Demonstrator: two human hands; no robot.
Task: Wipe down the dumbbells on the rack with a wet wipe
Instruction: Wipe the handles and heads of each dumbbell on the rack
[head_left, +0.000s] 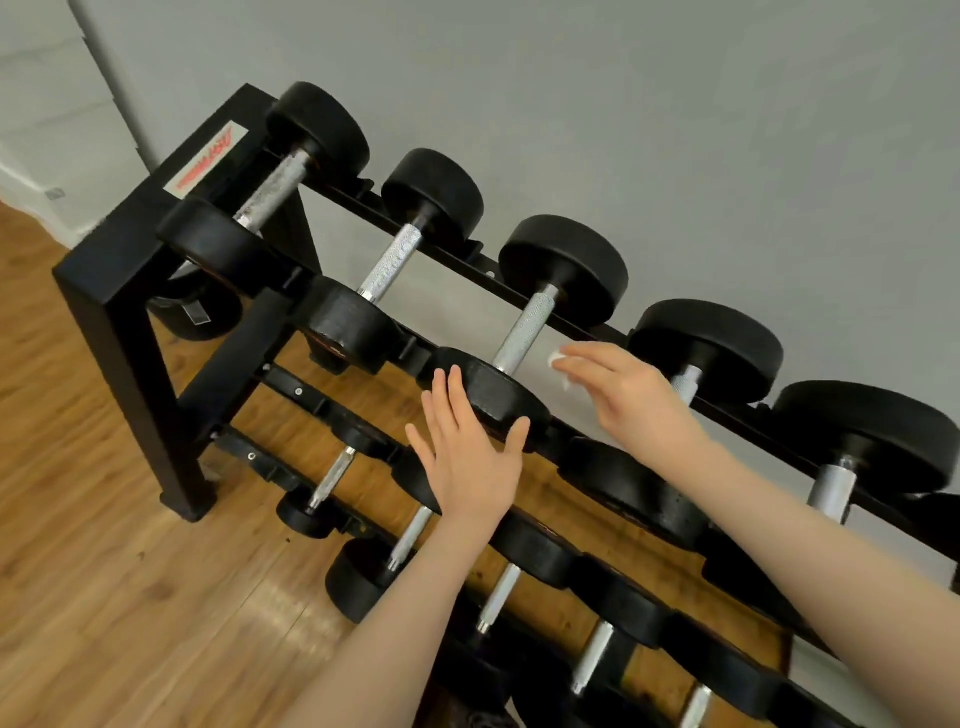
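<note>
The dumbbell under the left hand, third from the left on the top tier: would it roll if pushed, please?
The dumbbell probably resists: its thick black heads look heavy. Round heads could roll, but the rack rails cradle them. The left hand rests flat on the near head.

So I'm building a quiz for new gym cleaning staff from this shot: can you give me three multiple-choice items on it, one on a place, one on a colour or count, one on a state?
1. Where does the left hand rest?
A. On the floor
B. On the near head of the third dumbbell on the top shelf
C. On the rack's label

2. What colour is the wet wipe?
A. White
B. Blue
C. Yellow

3. How is the right hand?
A. Empty and flat
B. Gripping a handle
C. Holding the wipe in its fingers

Answers:
1 B: its straight fingers lie over that black head.
2 A: a small white wad shows at the fingertips.
3 C: the wipe sits in its fingers, beside the knurled handle, seemingly not yet on it.
</note>
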